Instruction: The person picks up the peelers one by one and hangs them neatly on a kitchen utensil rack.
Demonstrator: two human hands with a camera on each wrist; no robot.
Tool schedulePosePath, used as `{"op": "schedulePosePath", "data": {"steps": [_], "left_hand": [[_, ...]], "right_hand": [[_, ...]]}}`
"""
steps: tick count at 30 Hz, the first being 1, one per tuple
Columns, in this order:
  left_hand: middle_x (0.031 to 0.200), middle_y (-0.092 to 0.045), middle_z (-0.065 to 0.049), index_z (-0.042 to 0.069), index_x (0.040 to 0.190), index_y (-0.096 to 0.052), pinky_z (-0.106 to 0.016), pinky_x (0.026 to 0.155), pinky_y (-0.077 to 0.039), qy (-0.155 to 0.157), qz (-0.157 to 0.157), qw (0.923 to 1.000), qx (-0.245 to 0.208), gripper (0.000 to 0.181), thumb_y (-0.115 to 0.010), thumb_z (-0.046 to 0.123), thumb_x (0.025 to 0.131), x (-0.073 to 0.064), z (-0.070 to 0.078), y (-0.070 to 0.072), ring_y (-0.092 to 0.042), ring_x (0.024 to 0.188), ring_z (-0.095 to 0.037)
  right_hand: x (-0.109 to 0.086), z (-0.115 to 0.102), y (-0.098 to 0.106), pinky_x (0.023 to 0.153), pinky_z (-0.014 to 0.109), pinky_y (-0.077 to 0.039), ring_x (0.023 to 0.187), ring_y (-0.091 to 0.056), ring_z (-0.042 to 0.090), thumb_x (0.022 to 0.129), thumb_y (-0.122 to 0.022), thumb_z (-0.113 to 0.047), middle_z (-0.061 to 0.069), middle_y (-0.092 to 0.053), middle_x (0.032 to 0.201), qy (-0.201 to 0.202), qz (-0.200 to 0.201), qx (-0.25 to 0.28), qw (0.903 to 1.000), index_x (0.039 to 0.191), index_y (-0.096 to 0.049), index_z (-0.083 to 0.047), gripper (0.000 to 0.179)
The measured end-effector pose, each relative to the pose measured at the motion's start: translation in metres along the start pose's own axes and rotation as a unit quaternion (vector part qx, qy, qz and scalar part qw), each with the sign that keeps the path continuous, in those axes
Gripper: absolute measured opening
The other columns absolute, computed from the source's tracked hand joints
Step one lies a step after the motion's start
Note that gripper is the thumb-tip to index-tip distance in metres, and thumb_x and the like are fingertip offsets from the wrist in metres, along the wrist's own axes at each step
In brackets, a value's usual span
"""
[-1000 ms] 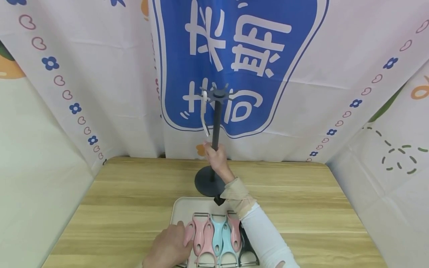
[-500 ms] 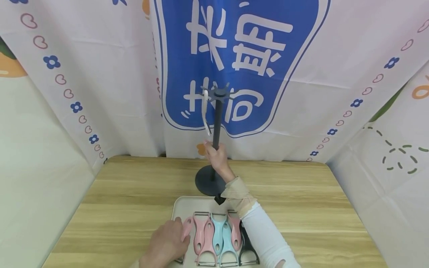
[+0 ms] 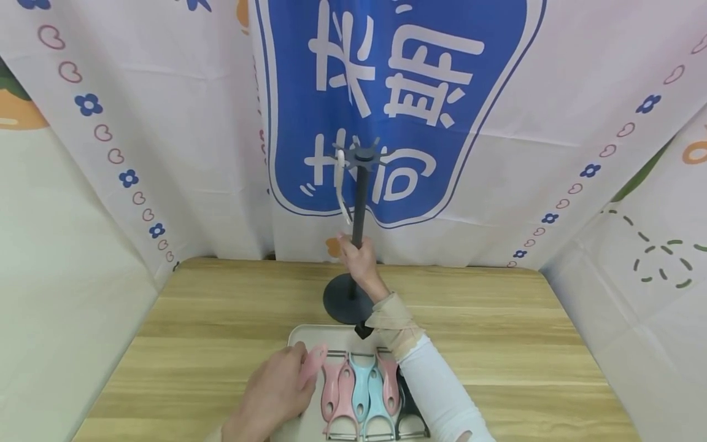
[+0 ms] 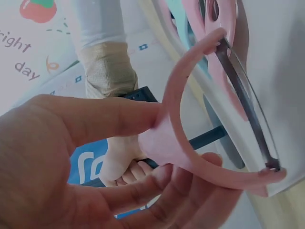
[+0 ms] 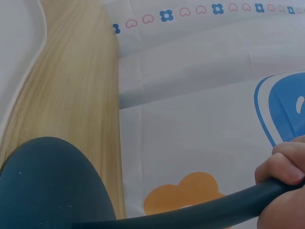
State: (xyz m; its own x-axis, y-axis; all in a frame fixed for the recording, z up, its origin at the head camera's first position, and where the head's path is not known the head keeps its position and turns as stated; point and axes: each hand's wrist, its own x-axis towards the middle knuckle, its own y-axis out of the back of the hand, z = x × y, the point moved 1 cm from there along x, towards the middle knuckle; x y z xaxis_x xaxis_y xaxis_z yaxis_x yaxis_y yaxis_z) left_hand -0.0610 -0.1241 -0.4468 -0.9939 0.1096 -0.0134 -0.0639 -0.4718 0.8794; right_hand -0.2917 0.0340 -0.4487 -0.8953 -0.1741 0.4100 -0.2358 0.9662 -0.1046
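Note:
A pink peeler is pinched between the thumb and fingers of my left hand, above the left part of a pale tray. In the left wrist view its curved head and metal blade show plainly. My right hand grips the pole of a dark stand, whose round base rests on the table. One white peeler hangs from the left side of the stand's pronged top. In the tray lie pink peelers, light blue peelers and a black peeler, partly hidden by my right forearm.
The wooden table meets a printed cloth backdrop at its rear edge. Between the backdrop and the tray stands the dark stand. A small black piece shows at the tray's far rim.
My left hand has lifted the pink peeler off the tray's left side and tilted it, moving slightly up. The right hand keeps its grip on the pole.

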Motion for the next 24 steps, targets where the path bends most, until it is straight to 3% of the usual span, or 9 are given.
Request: {"op": "schedulePosePath", "data": {"steps": [4, 8, 11, 13, 17, 24], "left_hand": [[0.074, -0.055, 0.004, 0.014, 0.094, -0.063, -0.028, 0.057, -0.043, 0.000, 0.023, 0.9989, -0.040, 0.018, -0.080, 0.019, 0.092, 0.004, 0.004, 0.006, -0.050, 0.062, -0.011], [0.076, -0.061, 0.009, 0.017, 0.095, -0.065, -0.023, 0.057, -0.046, -0.003, 0.057, 0.9945, -0.087, 0.015, -0.080, 0.018, 0.093, 0.009, 0.005, 0.011, -0.054, 0.064, -0.005], [0.081, -0.066, 0.009, 0.013, 0.098, -0.069, -0.020, 0.060, -0.052, -0.046, 0.114, 0.9872, -0.102, 0.018, -0.084, 0.014, 0.088, 0.014, 0.005, 0.015, -0.060, 0.069, -0.003], [0.082, -0.067, 0.006, 0.010, 0.100, -0.071, -0.020, 0.062, -0.055, -0.086, 0.159, 0.9783, -0.102, 0.024, -0.088, 0.011, 0.084, 0.017, 0.006, 0.017, -0.064, 0.071, -0.005], [0.082, -0.068, 0.000, 0.004, 0.100, -0.072, -0.021, 0.063, -0.059, -0.167, 0.232, 0.9524, -0.107, 0.027, -0.091, 0.006, 0.080, 0.026, 0.008, 0.025, -0.068, 0.072, -0.007], [0.091, -0.072, -0.007, -0.002, 0.114, -0.070, -0.024, 0.066, -0.062, -0.240, 0.294, 0.9116, -0.158, 0.037, -0.089, -0.001, 0.081, 0.042, 0.018, 0.047, -0.074, 0.077, -0.014]], "right_hand": [[0.000, -0.001, 0.000, 0.039, 0.025, -0.022, 0.038, -0.028, 0.007, 0.109, -0.056, -0.022, -0.013, -0.037, 0.046, 0.002, 0.000, -0.008, 1.0000, 0.055, -0.041, -0.016, 0.056], [0.000, -0.002, 0.000, 0.039, 0.025, -0.023, 0.038, -0.029, 0.007, 0.109, -0.057, -0.018, -0.013, -0.037, 0.046, 0.000, 0.005, -0.009, 0.9999, 0.054, -0.041, -0.017, 0.056], [-0.001, -0.001, -0.001, 0.038, 0.025, -0.023, 0.037, -0.029, 0.006, 0.108, -0.055, -0.014, -0.013, -0.037, 0.045, -0.002, 0.010, -0.007, 0.9999, 0.053, -0.041, -0.017, 0.057], [-0.001, -0.001, -0.001, 0.038, 0.024, -0.022, 0.037, -0.028, 0.006, 0.108, -0.054, -0.011, -0.013, -0.036, 0.045, -0.001, 0.010, -0.003, 0.9999, 0.053, -0.041, -0.017, 0.057], [0.000, -0.001, -0.002, 0.037, 0.024, -0.021, 0.035, -0.027, 0.007, 0.108, -0.052, -0.007, -0.013, -0.035, 0.044, 0.005, 0.006, 0.005, 1.0000, 0.053, -0.040, -0.016, 0.057], [0.000, -0.001, -0.002, 0.038, 0.024, -0.021, 0.036, -0.027, 0.006, 0.107, -0.054, -0.014, -0.013, -0.035, 0.044, 0.001, 0.012, -0.009, 0.9999, 0.053, -0.040, -0.017, 0.056]]}}
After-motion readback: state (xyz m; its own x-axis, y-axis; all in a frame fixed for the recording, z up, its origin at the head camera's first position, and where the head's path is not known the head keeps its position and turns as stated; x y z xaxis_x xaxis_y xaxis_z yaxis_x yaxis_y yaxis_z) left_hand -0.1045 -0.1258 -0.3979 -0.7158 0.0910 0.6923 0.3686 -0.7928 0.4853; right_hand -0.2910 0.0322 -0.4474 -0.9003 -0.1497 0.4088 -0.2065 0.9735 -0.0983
